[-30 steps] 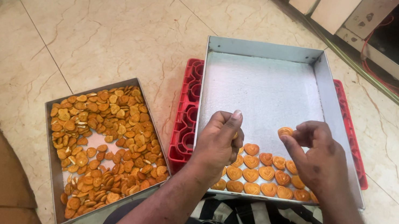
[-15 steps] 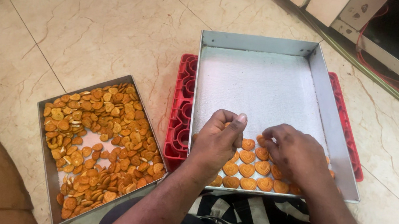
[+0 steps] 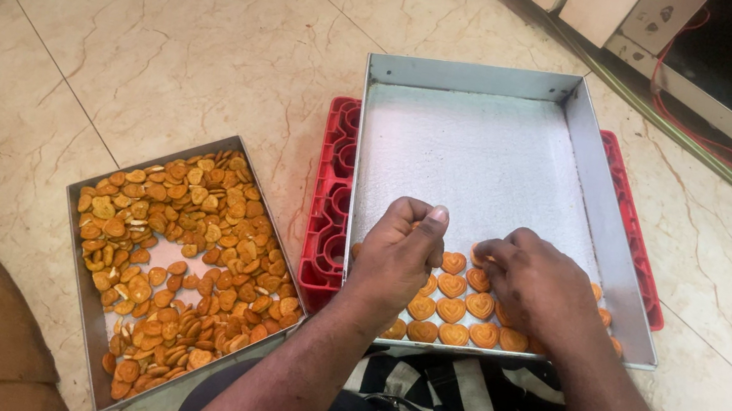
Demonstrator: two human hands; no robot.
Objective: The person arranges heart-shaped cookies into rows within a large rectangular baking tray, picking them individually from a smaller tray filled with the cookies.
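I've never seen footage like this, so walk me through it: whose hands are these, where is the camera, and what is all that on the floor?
There is no machine here. The camera sits on a person's head and looks down, so the two arms coming in from the bottom are that person's own.

On the marble floor lie two metal trays. The smaller tray, on the left, is heaped with loose golden heart-shaped biscuits. The larger tray rests on a red plastic crate and is lined with white paper; only its near edge holds neat rows of biscuits.

The left hand is closed in a loose fist above those rows; what it holds is hidden. The right hand rests fingers-down on the rows.
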